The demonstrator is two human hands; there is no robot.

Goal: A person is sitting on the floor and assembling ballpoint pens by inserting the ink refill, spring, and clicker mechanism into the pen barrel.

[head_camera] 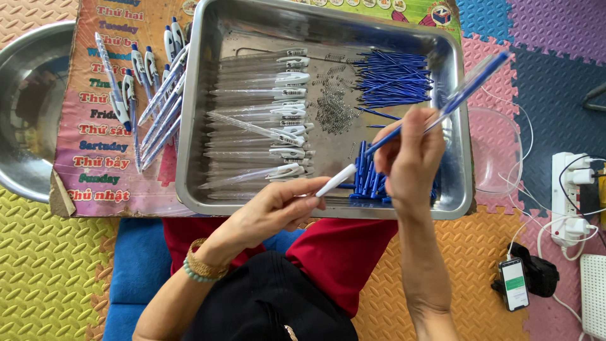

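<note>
Left hand point(271, 211) pinches white cap point(336, 180) (right hand point(410, 158) holds pen point(464, 91)).

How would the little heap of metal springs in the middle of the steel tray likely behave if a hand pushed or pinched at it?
The springs look tiny and thin, so probably very light and hard to pinch singly. They lie loose in a scattered heap, so a push would likely spread them across the smooth tray. Some overlap, so they may tangle and lift in clumps.
</note>
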